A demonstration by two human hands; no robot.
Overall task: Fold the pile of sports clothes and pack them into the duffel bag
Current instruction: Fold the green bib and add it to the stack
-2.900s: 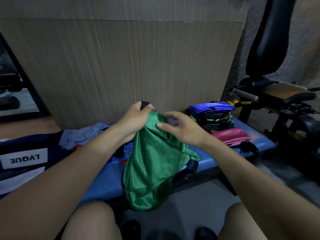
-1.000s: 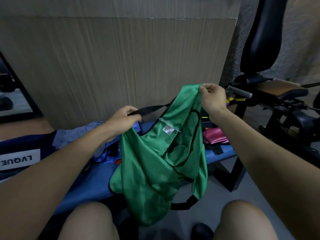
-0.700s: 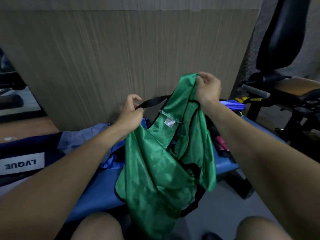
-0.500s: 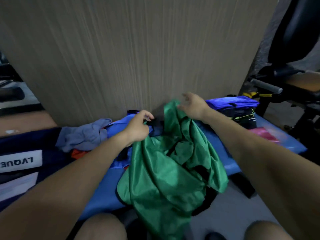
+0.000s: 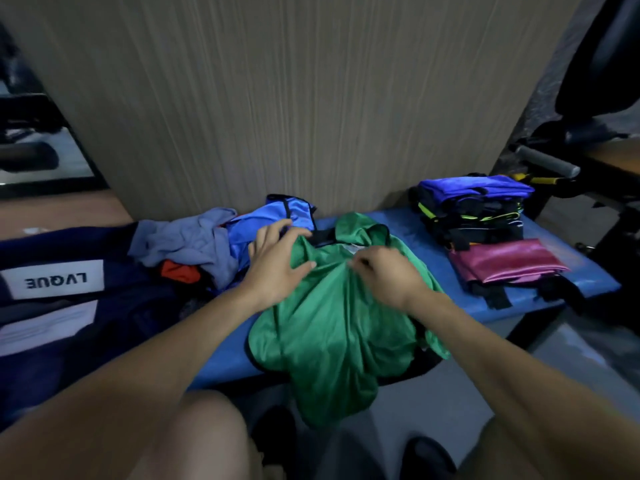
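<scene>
- Two bare knees are seen at the bottom edge of the frame, with dark shoes on the grey floor between them.
- Just above the knees, a green jersey (image 5: 332, 327) is draped over the front edge of a blue bench (image 5: 540, 303), its lower part hanging toward the floor and its black-trimmed collar lying on the bench top at the centre of the frame.
- On the upper left part of the jersey the left hand (image 5: 277, 268) is laid, fingers spread and fairly straight, pressing the cloth down; nothing is gripped by it.
- On the upper middle of the jersey the right hand (image 5: 384, 275) is placed, its fingers curled and a fold of the green fabric pinched between them.
- At the left of the frame a dark navy duffel bag (image 5: 114, 271) is seen, marked with a white label reading "LVQUE" upside down.
- Between the bag and the jersey an unfolded pile (image 5: 207, 244) is heaped: a grey garment, a shiny blue one trimmed in black, and a scrap of orange underneath.
- At the right of the bench a folded magenta garment (image 5: 505, 261) is laid flat, with black straps trailing from beneath it.
- Just behind it a folded stack (image 5: 471, 206) of dark clothes with neon-yellow trim is set, topped by a blue piece.
- Behind the bench a wood-grain panel (image 5: 294, 98) is stood upright, and black gym equipment (image 5: 595, 109) is visible at the upper right.
</scene>
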